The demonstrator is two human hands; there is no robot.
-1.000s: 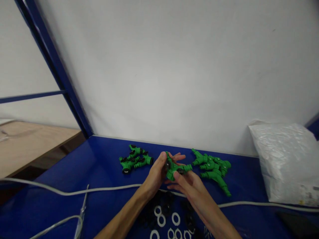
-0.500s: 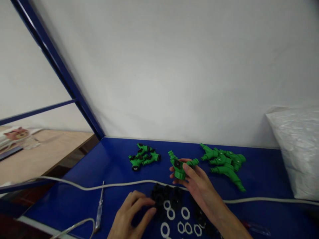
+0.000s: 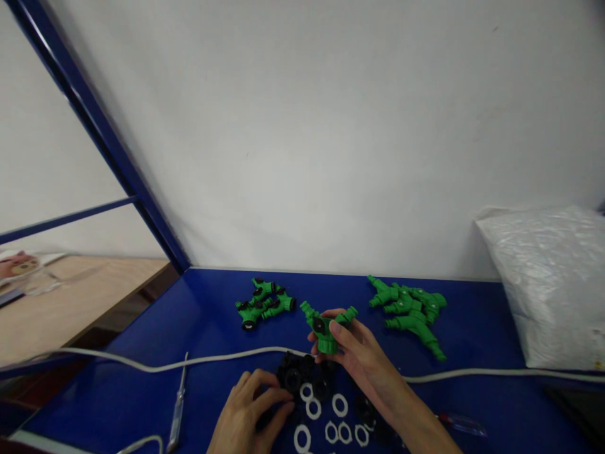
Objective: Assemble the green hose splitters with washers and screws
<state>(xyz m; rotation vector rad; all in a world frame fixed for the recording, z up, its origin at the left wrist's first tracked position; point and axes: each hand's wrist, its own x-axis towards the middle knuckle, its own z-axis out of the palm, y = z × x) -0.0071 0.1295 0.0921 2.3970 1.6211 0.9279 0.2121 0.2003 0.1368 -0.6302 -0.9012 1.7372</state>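
Observation:
My right hand (image 3: 362,362) grips a green Y-shaped hose connector (image 3: 326,325) and holds it just above the blue table (image 3: 212,328). My left hand (image 3: 253,413) is low at the front with its fingers curled onto a heap of small black parts (image 3: 302,375); I cannot make out what they pinch. Several white rings (image 3: 331,419) lie between my hands. One pile of green connectors with black pieces fitted (image 3: 262,302) lies to the left. A second pile of plain green connectors (image 3: 409,312) lies to the right.
A grey cable (image 3: 165,362) runs across the table in front of the piles. A screwdriver (image 3: 178,410) lies at the front left, another tool with a clear handle (image 3: 460,424) at the front right. A white plastic bag (image 3: 548,284) sits at the right. A blue frame post (image 3: 104,142) slants at the left.
My left hand let go of the green connector and dropped to the black parts at the front. My right hand kept the connector, which is now turned with its wide end down.

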